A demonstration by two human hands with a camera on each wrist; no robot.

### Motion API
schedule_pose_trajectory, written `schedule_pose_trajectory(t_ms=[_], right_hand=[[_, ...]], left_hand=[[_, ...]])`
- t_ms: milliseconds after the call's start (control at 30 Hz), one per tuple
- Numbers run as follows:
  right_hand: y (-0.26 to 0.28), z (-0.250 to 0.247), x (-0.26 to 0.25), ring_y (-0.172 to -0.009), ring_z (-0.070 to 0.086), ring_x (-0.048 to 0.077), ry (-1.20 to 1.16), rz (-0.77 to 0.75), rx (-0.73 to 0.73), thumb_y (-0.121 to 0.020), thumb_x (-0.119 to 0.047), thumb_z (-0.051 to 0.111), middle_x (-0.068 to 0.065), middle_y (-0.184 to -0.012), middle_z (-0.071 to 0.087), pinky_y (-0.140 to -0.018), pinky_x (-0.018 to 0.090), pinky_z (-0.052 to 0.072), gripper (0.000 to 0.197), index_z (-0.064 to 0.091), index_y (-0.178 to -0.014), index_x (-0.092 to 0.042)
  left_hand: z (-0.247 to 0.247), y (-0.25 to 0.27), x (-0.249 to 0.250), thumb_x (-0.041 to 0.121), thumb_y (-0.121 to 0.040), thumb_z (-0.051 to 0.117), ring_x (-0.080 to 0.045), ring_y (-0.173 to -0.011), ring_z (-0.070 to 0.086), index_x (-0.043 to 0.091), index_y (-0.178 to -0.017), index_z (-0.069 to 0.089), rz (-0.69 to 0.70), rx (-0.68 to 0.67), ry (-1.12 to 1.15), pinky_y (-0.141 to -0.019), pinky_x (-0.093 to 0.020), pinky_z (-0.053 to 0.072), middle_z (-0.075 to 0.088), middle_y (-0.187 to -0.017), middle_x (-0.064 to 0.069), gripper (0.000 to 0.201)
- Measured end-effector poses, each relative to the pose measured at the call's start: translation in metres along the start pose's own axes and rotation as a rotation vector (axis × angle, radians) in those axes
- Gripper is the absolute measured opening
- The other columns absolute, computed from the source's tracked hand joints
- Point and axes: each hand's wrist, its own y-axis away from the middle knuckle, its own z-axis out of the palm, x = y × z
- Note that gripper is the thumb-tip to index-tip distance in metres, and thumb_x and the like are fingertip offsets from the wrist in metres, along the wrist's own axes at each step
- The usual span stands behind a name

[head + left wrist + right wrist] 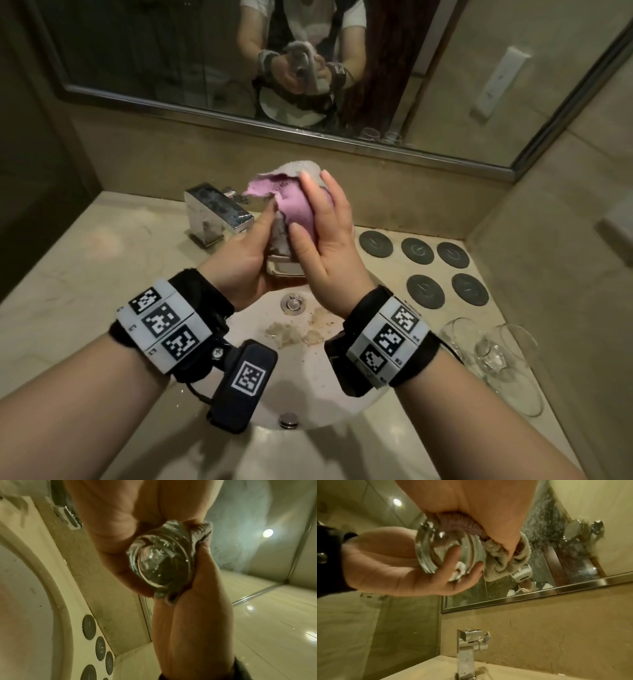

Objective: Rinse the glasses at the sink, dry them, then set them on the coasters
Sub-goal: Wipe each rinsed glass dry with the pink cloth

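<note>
Both hands hold a clear glass [285,265] above the sink, tilted with its mouth away from me. My left hand [245,248] grips its thick base and lower wall. A pink and grey cloth [296,205] covers the upper part of the glass, and my right hand [320,240] wraps round it. In the left wrist view the round glass base [163,563] faces the camera between my left hand [111,531] and right hand [192,615]. In the right wrist view the cloth [505,561] bunches at the glass [447,545] rim. Several dark round coasters [375,244] lie bare on the counter at the right.
Two more clear glasses [493,353] lie on the counter at the right, nearer than the coasters. A chrome faucet [215,212] stands behind the white sink [308,383], just left of the hands. A mirror [171,51] covers the back wall.
</note>
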Motion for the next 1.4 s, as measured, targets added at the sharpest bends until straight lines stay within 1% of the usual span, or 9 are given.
schedule_pose_trajectory(t_ms=[167, 367, 533, 667, 800, 900, 1100, 1233, 1400], right_hand=[[-0.021, 0.005, 0.001, -0.122, 0.052, 0.023, -0.671, 0.359, 0.034, -0.091, -0.047, 0.041, 0.009, -0.134, 0.050, -0.103, 0.046, 0.043, 0.052, 0.041, -0.135, -0.020], [-0.018, 0.006, 0.001, -0.127, 0.049, 0.023, -0.719, 0.423, -0.032, -0.097, -0.046, 0.037, 0.010, -0.144, 0.041, -0.105, 0.042, 0.043, 0.053, 0.024, -0.145, -0.028], [0.003, 0.018, 0.000, -0.146, 0.001, 0.010, -0.263, 0.141, -0.042, -0.093, -0.041, 0.036, -0.006, -0.159, -0.003, -0.120, 0.045, 0.010, 0.060, -0.002, -0.138, -0.050], [0.000, 0.014, -0.002, -0.143, 0.024, 0.022, -0.488, 0.220, 0.011, -0.088, -0.058, 0.043, 0.000, -0.158, 0.014, -0.112, 0.052, 0.030, 0.065, 0.002, -0.139, -0.059], [-0.011, -0.001, 0.004, -0.120, 0.051, 0.004, -0.758, 0.267, -0.003, -0.089, -0.047, 0.038, 0.007, -0.150, 0.033, -0.095, 0.021, 0.047, 0.072, 0.011, -0.151, -0.020], [-0.013, -0.001, 0.001, -0.131, 0.041, 0.010, -0.752, 0.252, -0.008, -0.091, -0.036, 0.036, 0.004, -0.154, 0.026, -0.106, 0.030, 0.041, 0.067, 0.007, -0.151, -0.025], [-0.012, 0.008, -0.001, -0.145, 0.014, 0.016, -0.402, 0.134, 0.090, -0.089, -0.046, 0.041, -0.003, -0.158, 0.007, -0.116, 0.050, 0.021, 0.059, 0.006, -0.134, -0.060], [-0.009, 0.010, 0.003, -0.145, 0.014, 0.018, -0.217, -0.006, 0.043, -0.093, -0.041, 0.038, 0.002, -0.159, 0.008, -0.115, 0.053, 0.022, 0.062, 0.003, -0.144, -0.043], [-0.023, 0.007, 0.007, -0.134, 0.040, 0.023, -0.434, 0.175, -0.050, -0.091, -0.058, 0.028, 0.005, -0.146, 0.041, -0.109, 0.053, 0.034, 0.063, 0.017, -0.148, -0.032]], left_hand=[[-0.008, 0.002, 0.007, 0.059, -0.079, 0.049, -0.018, -0.090, 0.069, 0.023, -0.116, 0.060, -0.010, -0.080, -0.132, -0.070, -0.034, 0.057, 0.071, -0.104, -0.004, 0.053], [-0.018, -0.008, 0.006, 0.060, -0.026, 0.087, -0.030, -0.095, 0.069, 0.020, -0.136, 0.029, 0.022, 0.008, -0.065, -0.066, -0.041, 0.057, 0.059, -0.123, -0.014, 0.131], [-0.024, -0.012, 0.005, 0.058, -0.042, 0.085, -0.034, -0.109, 0.063, 0.016, -0.140, 0.033, -0.007, 0.000, 0.040, -0.073, -0.042, 0.056, 0.054, -0.132, -0.019, 0.118], [-0.025, -0.007, 0.006, 0.064, -0.048, 0.079, -0.032, -0.115, 0.059, 0.008, -0.135, 0.039, 0.063, -0.074, -0.089, -0.084, -0.037, 0.054, 0.056, -0.129, -0.020, 0.110], [-0.024, -0.006, 0.012, 0.064, -0.045, 0.079, -0.031, -0.113, 0.061, 0.009, -0.134, 0.042, 0.073, -0.115, -0.092, -0.086, -0.040, 0.054, 0.061, -0.126, -0.015, 0.111], [-0.023, -0.010, 0.014, 0.067, -0.050, 0.076, -0.035, -0.119, 0.055, 0.007, -0.139, 0.030, 0.100, -0.026, -0.104, -0.098, -0.051, 0.046, 0.053, -0.133, -0.020, 0.117], [-0.018, -0.017, 0.017, 0.047, -0.097, 0.026, -0.031, -0.122, 0.053, 0.010, -0.133, 0.047, 0.112, 0.129, -0.149, -0.092, -0.041, 0.051, 0.059, -0.127, -0.015, 0.055], [-0.010, -0.010, 0.028, 0.085, -0.052, 0.058, -0.024, -0.105, 0.065, 0.026, -0.137, 0.034, 0.091, 0.073, -0.201, -0.067, -0.036, 0.057, 0.059, -0.125, -0.005, 0.107], [-0.014, -0.006, 0.027, 0.058, -0.021, 0.089, -0.024, -0.081, 0.071, 0.023, -0.113, 0.041, 0.130, -0.024, -0.219, -0.055, -0.037, 0.057, 0.070, -0.098, -0.001, 0.109]])
